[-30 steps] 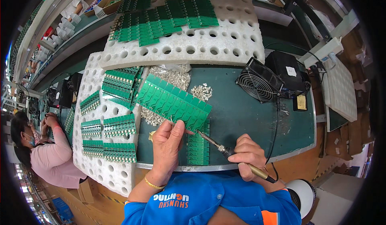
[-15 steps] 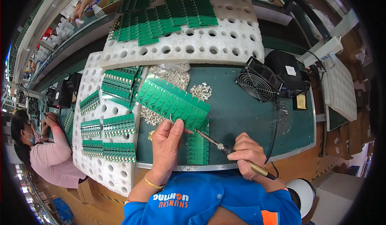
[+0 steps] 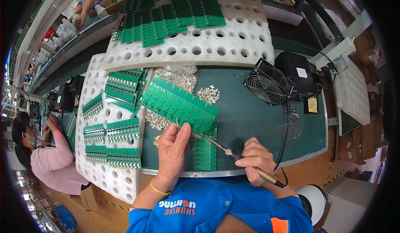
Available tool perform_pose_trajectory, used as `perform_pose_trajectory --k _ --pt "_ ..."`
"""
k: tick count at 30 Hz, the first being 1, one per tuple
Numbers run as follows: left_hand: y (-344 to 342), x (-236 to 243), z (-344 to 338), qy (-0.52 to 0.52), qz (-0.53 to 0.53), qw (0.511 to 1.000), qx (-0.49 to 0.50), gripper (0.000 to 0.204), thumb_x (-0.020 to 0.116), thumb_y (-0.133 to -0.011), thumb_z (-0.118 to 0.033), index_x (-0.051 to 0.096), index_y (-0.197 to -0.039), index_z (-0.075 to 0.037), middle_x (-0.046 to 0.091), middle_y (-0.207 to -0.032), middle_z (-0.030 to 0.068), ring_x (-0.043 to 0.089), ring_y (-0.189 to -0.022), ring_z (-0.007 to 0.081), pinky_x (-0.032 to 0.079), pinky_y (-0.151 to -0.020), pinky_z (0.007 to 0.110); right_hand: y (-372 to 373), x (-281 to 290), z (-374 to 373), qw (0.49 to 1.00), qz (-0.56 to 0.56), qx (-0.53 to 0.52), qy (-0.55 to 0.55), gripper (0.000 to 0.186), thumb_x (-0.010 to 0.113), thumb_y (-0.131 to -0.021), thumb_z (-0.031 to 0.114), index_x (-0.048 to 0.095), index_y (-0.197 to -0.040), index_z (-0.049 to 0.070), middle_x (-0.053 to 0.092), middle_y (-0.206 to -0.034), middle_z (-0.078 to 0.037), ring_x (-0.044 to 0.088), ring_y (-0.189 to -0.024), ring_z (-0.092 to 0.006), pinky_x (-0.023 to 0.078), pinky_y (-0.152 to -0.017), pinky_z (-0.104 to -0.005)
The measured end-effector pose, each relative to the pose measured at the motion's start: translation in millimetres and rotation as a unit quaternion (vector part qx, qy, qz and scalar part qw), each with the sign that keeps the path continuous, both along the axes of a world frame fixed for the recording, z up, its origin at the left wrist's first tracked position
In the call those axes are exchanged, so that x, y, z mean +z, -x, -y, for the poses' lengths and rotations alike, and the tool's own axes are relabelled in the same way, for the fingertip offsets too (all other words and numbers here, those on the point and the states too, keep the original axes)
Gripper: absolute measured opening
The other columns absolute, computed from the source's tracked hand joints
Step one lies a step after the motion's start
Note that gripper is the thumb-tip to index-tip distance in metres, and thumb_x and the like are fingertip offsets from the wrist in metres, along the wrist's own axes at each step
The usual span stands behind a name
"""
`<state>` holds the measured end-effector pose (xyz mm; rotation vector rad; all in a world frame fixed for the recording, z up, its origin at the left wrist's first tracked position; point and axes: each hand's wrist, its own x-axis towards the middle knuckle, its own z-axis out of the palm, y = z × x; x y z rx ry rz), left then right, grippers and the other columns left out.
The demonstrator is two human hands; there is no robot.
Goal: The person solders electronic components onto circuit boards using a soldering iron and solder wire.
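Note:
My left hand (image 3: pixel 174 145) pinches the near edge of a green circuit board panel (image 3: pixel 179 104), tilted above the bench, with a thin strand of solder wire (image 3: pixel 177 121) showing by the thumb. In my right hand (image 3: pixel 255 158) is a soldering iron (image 3: pixel 232 153), gripped by its handle. Its tip meets the panel's lower right edge, near my left fingers. Another green board panel (image 3: pixel 205 154) lies on the bench underneath. Just beyond the held panel are a heap of small white connectors (image 3: pixel 208 94) and a plastic bag of similar parts (image 3: pixel 178 78).
White foam boards with holes (image 3: pixel 121 185) carry rows of green panels at left and far side. A black fan (image 3: pixel 268 82) and a black soldering station (image 3: pixel 296 72) stand at the right, a cord running to the iron. A person in pink (image 3: pixel 54 158) sits at left; another's hand (image 3: pixel 80 22) shows far left.
My hands, the panel and the iron stay nearly still. At the far left, another person's arms have shifted, and a second hand now shows there.

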<state>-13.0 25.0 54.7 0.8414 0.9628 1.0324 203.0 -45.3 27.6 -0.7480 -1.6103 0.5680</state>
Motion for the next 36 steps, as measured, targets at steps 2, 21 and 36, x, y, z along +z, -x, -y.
perform_pose_trajectory --k 2,21,36 --pt "0 -1 -1 -0.003 0.006 1.0 -0.004 0.023 0.059 -0.101 -0.02 0.064 -0.11 0.0 0.069 -0.099 0.0036 0.059 -0.087 0.0056 0.046 -0.077 0.021 0 0 0 1.0 -0.004 0.003 0.001 0.022 0.057 -0.073 0.001 0.067 -0.092 0.0 0.058 -0.07 -0.007 0.051 -0.057 -0.0206 0.041 -0.059 -0.0368" --pt "4 -1 -3 0.045 0.001 0.999 -0.016 0.019 0.06 -0.1 -0.026 0.064 -0.103 -0.008 0.067 -0.084 -0.0013 0.034 -0.051 -0.0016 0.022 -0.044 0.018 -1 3 -5 0.999 -0.045 -0.013 -0.023 0.021 0.056 -0.093 0.017 0.064 -0.101 -0.001 0.058 -0.074 -0.01 0.049 -0.06 -0.0217 0.041 -0.058 -0.0364" --pt "10 0 -2 0.046 0.034 0.998 -0.038 0.018 0.059 -0.1 -0.023 0.065 -0.108 -0.008 0.064 -0.08 -0.0034 0.034 -0.051 -0.0013 0.023 -0.044 0.018 10 12 -13 0.994 0.056 -0.088 -0.021 0.025 0.074 -0.084 0.015 0.065 -0.104 0.003 0.06 -0.082 -0.011 0.056 -0.066 -0.0237 0.044 -0.057 -0.0336"
